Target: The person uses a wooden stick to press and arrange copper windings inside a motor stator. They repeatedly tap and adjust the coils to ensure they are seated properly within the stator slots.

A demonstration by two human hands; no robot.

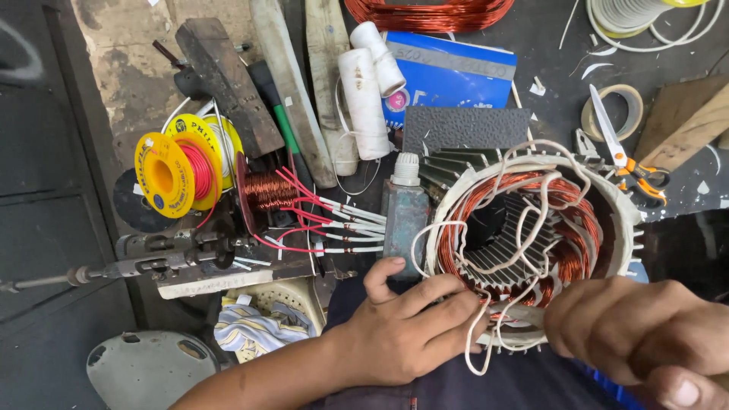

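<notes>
Your left hand (395,330) lies flat-ish, fingers half spread and lightly curled, resting on the near rim of the motor stator (531,243). Its fingertips (463,304) press on the white lacing cord (486,334) where it loops off the winding. Not a full grip, more a pinch and hold.

Your right hand (638,326) is curled into a loose fist at the stator's lower right edge, close to the lens and blurred. The cord runs toward it, but you cannot tell whether the fingers actually clamp it.

The stator sits in your lap area at the front edge of the desk (547,45), open end up, copper windings (569,220) around the bore, white cord draped in loose loops over the top.

Just left of the stator stands a small grey bottle with white cap (404,209), upright, near your left thumb. Further left: a copper wire bobbin (266,190) with red leads fanning out, and two yellow spools (178,171), one with red wire on it.

Behind: a blue box (448,76), white cloth rolls (368,83) lying on it, a dark ribbed pad (465,129). Orange-handled scissors (630,163) lie right of the stator, beside a tape roll (613,112). A pale basket (285,304) below the bobbin holds a striped rag (250,330).
</notes>
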